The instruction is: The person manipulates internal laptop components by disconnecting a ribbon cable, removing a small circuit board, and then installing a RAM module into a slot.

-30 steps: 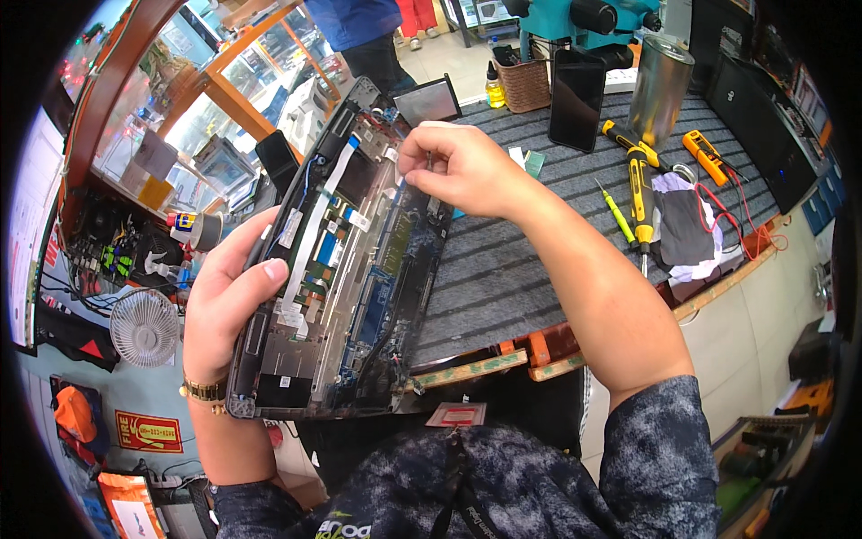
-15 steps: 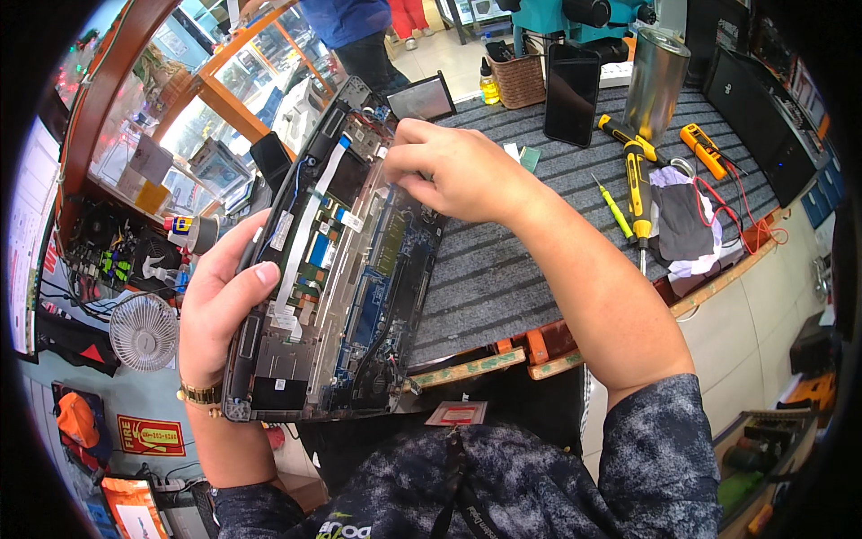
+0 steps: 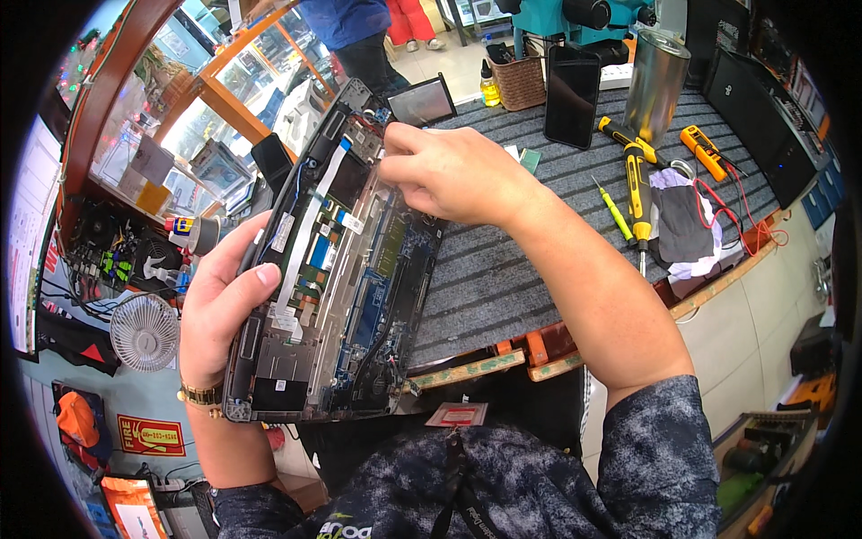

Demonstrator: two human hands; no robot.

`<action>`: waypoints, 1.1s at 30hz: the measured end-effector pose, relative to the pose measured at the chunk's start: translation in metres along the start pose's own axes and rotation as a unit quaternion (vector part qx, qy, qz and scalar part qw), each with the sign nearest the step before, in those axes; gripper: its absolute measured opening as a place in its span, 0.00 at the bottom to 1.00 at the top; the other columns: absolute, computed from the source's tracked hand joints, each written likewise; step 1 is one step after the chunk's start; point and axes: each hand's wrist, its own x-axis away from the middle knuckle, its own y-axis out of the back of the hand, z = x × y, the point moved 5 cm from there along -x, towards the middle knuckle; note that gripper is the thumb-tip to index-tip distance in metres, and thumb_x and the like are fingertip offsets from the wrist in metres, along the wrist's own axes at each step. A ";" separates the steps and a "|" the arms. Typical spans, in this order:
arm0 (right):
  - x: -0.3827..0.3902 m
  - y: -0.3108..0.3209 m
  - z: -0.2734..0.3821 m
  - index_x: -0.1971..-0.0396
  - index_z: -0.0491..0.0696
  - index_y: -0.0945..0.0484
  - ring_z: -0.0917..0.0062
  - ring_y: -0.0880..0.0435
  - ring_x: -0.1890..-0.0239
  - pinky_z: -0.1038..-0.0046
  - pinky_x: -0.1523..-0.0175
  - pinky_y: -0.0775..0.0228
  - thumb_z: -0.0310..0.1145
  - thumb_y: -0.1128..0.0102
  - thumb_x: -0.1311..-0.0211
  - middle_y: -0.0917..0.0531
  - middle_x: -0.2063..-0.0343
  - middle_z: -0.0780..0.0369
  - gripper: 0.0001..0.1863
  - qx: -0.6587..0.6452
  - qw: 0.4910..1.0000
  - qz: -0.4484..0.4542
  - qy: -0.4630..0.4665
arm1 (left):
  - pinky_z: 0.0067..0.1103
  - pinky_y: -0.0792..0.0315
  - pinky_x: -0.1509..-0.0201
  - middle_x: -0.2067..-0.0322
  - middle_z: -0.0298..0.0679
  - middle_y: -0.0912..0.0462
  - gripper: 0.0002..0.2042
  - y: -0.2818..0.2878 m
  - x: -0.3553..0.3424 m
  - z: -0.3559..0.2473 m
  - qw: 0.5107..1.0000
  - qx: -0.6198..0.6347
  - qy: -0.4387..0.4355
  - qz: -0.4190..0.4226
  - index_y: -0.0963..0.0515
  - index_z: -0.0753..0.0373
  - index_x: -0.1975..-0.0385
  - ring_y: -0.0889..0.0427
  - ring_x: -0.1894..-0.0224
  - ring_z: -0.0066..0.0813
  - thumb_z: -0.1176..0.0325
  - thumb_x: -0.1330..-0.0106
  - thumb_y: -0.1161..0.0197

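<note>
An opened laptop base, its inner boards bare, is tilted up on its side at the mat's left edge. My left hand grips its left edge, the thumb lying over the frame and the fingers behind. A white ribbon cable runs along the inside near that thumb. My right hand is at the upper right part of the base, fingers curled and pressed together over it. Whatever those fingers pinch is hidden beneath them.
On the striped grey mat to the right lie a yellow-black screwdriver, a green pen-shaped tool and an orange multimeter. Behind stand a black phone, a metal can and a wicker basket. A person stands beyond the bench.
My right hand has shifted slightly left and its fingers have curled a little differently over the base. The left hand and the laptop base stay nearly where they were.
</note>
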 end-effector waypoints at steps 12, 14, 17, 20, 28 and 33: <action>0.000 0.004 -0.005 0.57 0.54 0.15 0.60 0.11 0.53 0.54 0.52 0.15 0.31 0.28 0.39 0.19 0.54 0.62 0.11 -0.032 0.999 -0.002 -0.019 | 0.25 0.22 0.37 0.41 0.46 0.13 0.30 0.000 0.000 -0.001 1.000 -0.005 -0.001 0.004 0.30 0.75 0.26 0.13 0.44 0.27 0.71 0.27 0.36; 0.000 0.005 -0.004 0.59 0.54 0.14 0.60 0.11 0.57 0.57 0.54 0.16 0.29 0.30 0.38 0.18 0.56 0.62 0.08 -0.035 0.999 -0.013 -0.014 | 0.24 0.22 0.37 0.41 0.46 0.13 0.30 0.000 0.000 0.000 1.000 -0.002 -0.001 0.003 0.30 0.75 0.26 0.13 0.44 0.27 0.71 0.27 0.36; 0.000 0.004 -0.003 0.61 0.54 0.13 0.60 0.11 0.60 0.58 0.56 0.17 0.28 0.31 0.38 0.18 0.58 0.62 0.07 -0.040 0.999 -0.022 -0.008 | 0.24 0.22 0.37 0.41 0.46 0.13 0.30 0.000 0.000 0.000 1.000 -0.001 -0.001 0.002 0.30 0.76 0.26 0.13 0.44 0.27 0.71 0.27 0.36; 0.000 0.004 -0.003 0.61 0.54 0.13 0.61 0.11 0.60 0.58 0.56 0.17 0.29 0.31 0.38 0.18 0.59 0.63 0.06 -0.039 0.999 -0.022 -0.010 | 0.24 0.22 0.37 0.42 0.46 0.13 0.30 0.000 0.000 -0.001 1.000 -0.006 -0.002 0.003 0.30 0.76 0.26 0.13 0.44 0.27 0.71 0.27 0.36; -0.001 0.000 -0.001 0.58 0.53 0.15 0.61 0.10 0.53 0.55 0.52 0.15 0.31 0.29 0.39 0.18 0.54 0.62 0.10 -0.010 1.000 0.013 -0.012 | 0.24 0.22 0.37 0.42 0.45 0.13 0.30 -0.001 0.000 -0.002 1.000 -0.014 0.003 0.006 0.30 0.76 0.26 0.14 0.45 0.26 0.70 0.27 0.36; -0.003 0.000 0.001 0.59 0.52 0.16 0.61 0.10 0.54 0.56 0.53 0.15 0.30 0.28 0.42 0.19 0.55 0.61 0.10 0.016 1.000 0.011 0.016 | 0.25 0.22 0.37 0.42 0.45 0.13 0.31 0.000 0.000 -0.002 1.000 -0.012 0.006 0.002 0.30 0.75 0.26 0.13 0.45 0.27 0.70 0.27 0.35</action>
